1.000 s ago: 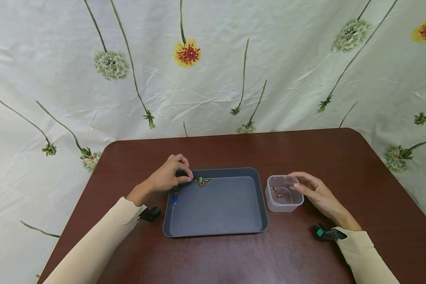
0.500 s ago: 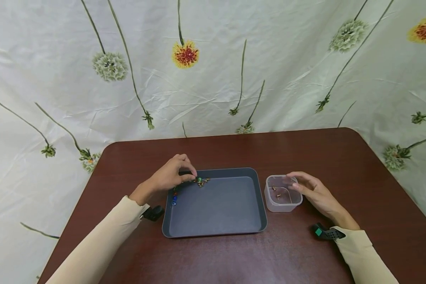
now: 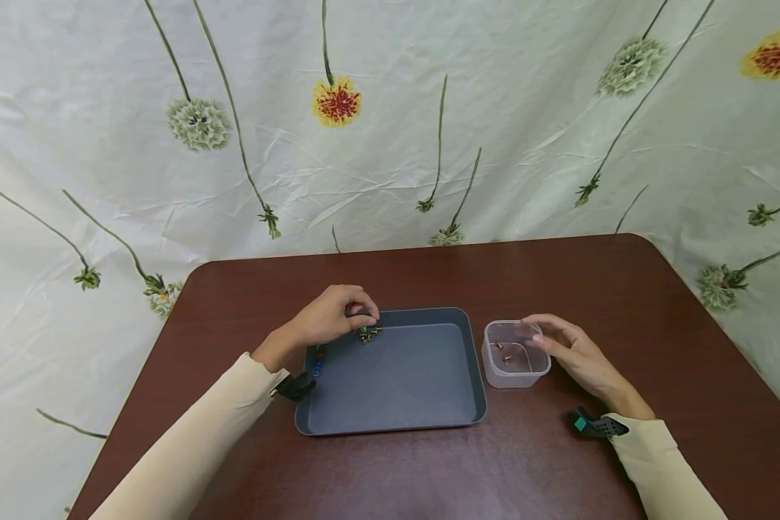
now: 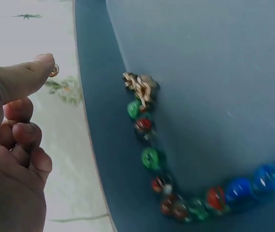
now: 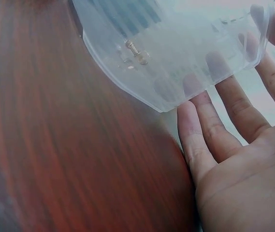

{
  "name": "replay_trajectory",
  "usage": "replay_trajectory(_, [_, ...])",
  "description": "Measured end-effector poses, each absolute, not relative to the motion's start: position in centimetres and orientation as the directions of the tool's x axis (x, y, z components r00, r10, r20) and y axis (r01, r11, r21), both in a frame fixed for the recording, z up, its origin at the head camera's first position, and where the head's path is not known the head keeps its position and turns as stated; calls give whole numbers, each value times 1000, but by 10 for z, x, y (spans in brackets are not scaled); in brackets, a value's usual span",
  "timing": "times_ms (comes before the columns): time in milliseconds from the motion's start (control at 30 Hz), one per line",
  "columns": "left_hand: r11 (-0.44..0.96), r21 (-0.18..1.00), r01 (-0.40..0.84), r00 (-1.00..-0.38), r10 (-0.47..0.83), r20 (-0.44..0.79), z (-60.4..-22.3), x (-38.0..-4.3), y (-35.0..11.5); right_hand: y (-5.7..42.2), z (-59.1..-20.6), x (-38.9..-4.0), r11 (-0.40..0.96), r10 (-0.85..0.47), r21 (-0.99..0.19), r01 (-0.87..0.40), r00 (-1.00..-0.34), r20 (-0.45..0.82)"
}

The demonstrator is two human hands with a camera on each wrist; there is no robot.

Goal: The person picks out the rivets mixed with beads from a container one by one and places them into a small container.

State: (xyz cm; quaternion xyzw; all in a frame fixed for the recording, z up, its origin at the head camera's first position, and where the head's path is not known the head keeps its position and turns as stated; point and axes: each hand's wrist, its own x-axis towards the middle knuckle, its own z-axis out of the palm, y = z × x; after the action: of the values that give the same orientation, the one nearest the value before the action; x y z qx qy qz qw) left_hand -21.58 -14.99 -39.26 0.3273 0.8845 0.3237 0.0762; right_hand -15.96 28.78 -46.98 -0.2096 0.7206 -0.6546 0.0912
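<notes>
My left hand (image 3: 338, 314) is over the tray's far left side. Its thumb pinches a small round gold-coloured piece (image 4: 54, 70) against a finger mostly hidden from the left wrist camera. Below it, inside the grey tray (image 3: 396, 375), lies a little cluster of gold-coloured metal pieces (image 4: 141, 88). Red, green and blue glass beads (image 4: 214, 198) follow the tray's corner in a bent row; whether they are strung I cannot tell. My right hand (image 3: 575, 357) rests with extended fingers against a clear plastic box (image 3: 516, 379). A few gold-coloured dumbbell-shaped pieces (image 5: 136, 52) lie in it.
Tray and box stand side by side on a dark red-brown wooden table (image 3: 416, 469). Behind the table hangs a pale cloth (image 3: 390, 166) printed with flowers. Each wrist carries a black strapped device (image 3: 601, 426).
My left hand has shifted right along the tray's far edge, over the gold-coloured cluster. My right hand keeps its place at the box. The whole head view has drifted slightly.
</notes>
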Motion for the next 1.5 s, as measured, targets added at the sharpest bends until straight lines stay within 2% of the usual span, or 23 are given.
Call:
replay_trajectory(633, [452, 692, 563, -685, 724, 84, -381, -220, -86, 287, -473, -161, 51, -414, -984, -172, -900, 135])
replay_trajectory(1200, [382, 701, 602, -580, 813, 55, -385, -207, -1, 286, -473, -160, 57, -406, -985, -164, -905, 127])
replay_trajectory(1500, [345, 696, 629, -536, 842, 67, -383, -201, 29, 287, -471, -160, 38, -411, -985, -169, -901, 139])
